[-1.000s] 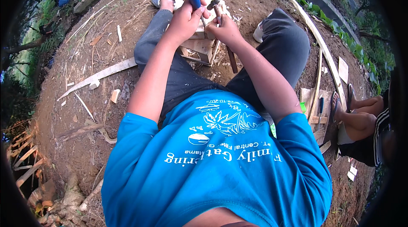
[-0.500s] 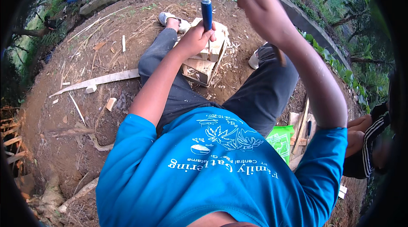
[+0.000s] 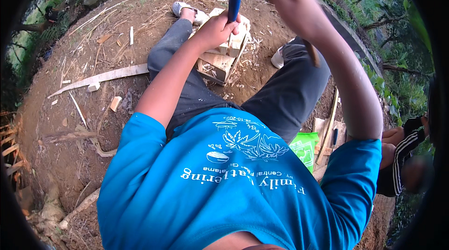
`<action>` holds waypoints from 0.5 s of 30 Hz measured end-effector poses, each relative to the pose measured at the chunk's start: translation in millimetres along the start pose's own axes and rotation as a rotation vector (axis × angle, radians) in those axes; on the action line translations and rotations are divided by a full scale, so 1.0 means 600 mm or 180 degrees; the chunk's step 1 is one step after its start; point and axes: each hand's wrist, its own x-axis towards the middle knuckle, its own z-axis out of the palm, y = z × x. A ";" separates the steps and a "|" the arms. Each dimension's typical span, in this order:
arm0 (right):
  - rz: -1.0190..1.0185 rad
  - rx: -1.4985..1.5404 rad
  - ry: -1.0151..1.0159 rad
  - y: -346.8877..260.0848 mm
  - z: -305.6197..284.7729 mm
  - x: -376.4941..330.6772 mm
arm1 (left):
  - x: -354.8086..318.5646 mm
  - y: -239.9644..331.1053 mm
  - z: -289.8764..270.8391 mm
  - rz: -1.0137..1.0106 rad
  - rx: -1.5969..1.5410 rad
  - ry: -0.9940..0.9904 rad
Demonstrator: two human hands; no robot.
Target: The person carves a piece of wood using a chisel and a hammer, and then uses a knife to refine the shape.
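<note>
A green bag [image 3: 306, 148] lies beside boards [image 3: 321, 126], near another person [image 3: 394, 163]

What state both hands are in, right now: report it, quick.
Left hand: closed, holding the blue-handled tool.
Right hand: raised and blurred, closed on a wooden handle; its far end is out of view.

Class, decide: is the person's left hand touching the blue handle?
Touching: the head view shows the left hand wrapped around the lower part of the blue handle.
</note>
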 end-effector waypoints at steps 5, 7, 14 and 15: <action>0.0468 0.0545 0.0213 -0.009 -0.008 0.001 | -0.003 0.001 -0.001 -0.0073 -0.0032 -0.0030; 0.0742 0.0063 -0.0483 0.012 0.002 -0.012 | 0.000 0.013 0.000 -0.0035 0.0061 -0.0076; 0.1907 0.1772 0.0094 0.076 0.066 -0.062 | -0.005 -0.014 0.002 -0.0035 -0.0407 0.0187; 0.2079 0.1914 0.0111 0.089 0.091 -0.077 | -0.005 -0.013 0.003 -0.0060 -0.0447 0.0299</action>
